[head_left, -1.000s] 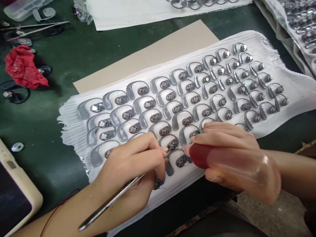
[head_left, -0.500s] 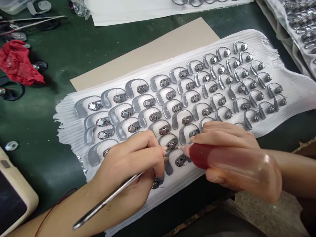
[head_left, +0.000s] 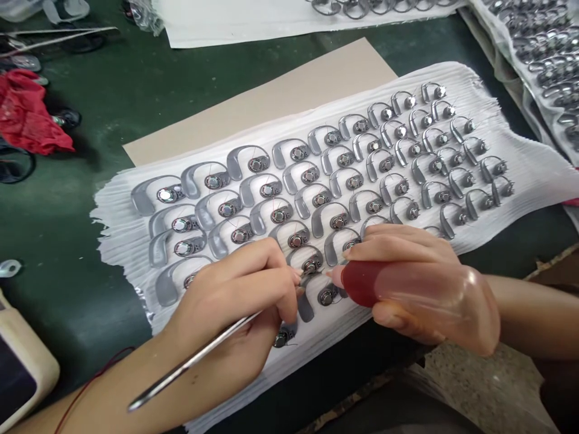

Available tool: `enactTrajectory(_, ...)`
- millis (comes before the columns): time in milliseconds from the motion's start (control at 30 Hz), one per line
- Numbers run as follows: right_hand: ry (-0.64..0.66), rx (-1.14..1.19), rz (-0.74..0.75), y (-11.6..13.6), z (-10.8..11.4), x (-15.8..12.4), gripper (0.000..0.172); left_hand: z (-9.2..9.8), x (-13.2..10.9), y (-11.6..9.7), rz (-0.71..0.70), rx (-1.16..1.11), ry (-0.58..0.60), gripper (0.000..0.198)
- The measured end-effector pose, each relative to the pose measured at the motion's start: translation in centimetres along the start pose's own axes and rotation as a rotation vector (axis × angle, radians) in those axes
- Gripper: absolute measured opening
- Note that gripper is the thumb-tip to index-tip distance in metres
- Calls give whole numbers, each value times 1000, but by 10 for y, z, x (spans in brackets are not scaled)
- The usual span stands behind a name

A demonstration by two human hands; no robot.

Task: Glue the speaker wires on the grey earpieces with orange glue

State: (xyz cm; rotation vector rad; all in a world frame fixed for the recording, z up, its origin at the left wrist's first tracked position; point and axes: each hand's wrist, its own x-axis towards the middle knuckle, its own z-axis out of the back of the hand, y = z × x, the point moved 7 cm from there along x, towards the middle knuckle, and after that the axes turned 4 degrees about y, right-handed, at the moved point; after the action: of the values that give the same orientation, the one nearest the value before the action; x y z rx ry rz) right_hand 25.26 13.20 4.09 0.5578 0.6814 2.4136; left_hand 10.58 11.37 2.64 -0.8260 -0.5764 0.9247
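My left hand (head_left: 235, 295) is closed around slim silver tweezers (head_left: 190, 364), whose rear end slants back over the forearm. Its fingertips cover most of the front of the tweezers. In my right hand (head_left: 402, 250) lies a translucent squeeze bottle (head_left: 420, 301) with red liquid towards its nozzle. The nozzle points left, close to my left fingertips. Both hands meet over a grey ear-hook earphone shell (head_left: 310, 265) with a small round speaker and thin wires. Just below is another ear-hook shell (head_left: 326, 295). Whether the nozzle touches anything, I cannot tell.
Rows of similar shells lie on a white foam sheet (head_left: 113, 211) over a beige board (head_left: 271, 90). At the left are a red cloth (head_left: 31, 114), a phone (head_left: 27, 355) and a small ring-shaped part (head_left: 9, 268). More shells fill trays (head_left: 538, 60) at upper right.
The whole view has shifted slightly, so most things sit a little further left. Both hands keep their grip and stay over the same shell.
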Motion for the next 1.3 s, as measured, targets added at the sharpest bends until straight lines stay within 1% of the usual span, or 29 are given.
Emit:
enactTrajectory(133, 15, -19, -15, 0, 0, -1, 35, 1, 1, -1, -13, 3, 0, 27)
enactTrajectory(233, 13, -22, 1, 1, -1, -1, 35, 2, 2, -1, -17, 10, -7, 27)
enactTrajectory(400, 23, -8, -3, -1, -2, 0, 35, 1, 1, -3, -83, -41, -1, 30)
enactTrajectory(533, 23, -25, -13, -1, 0, -2, 36, 1, 0, -3, -93, -22, 12, 29)
enactTrajectory(700, 33, -23, 4, -1, 0, -3, 36, 0, 1, 0, -48, -49, 21, 28)
enactTrajectory(833, 62, 7, -4, -3, -6, 0, 33, -1, 1, 3, 1, -72, 7, 27)
enactTrajectory(933, 42, 49, -3, -4, -6, 0, 31, -1, 1, 4, 15, -90, 29, 26)
enactTrajectory(1033, 23, 61, -7, -4, -5, -2, 34, -1, 1, 4, 27, -82, 42, 27)
enactTrajectory(1133, 59, 41, -29, -2, -7, -3, 39, -1, 1, 4, 23, -65, 33, 28)
enactTrajectory(1233, 37, 3, -27, 0, -6, -4, 46, 0, 1, 4, 25, -62, 19, 27)
enactTrajectory(1300, 26, -8, -27, 0, -6, -5, 46, -1, 1, 4, 26, -60, 21, 27)
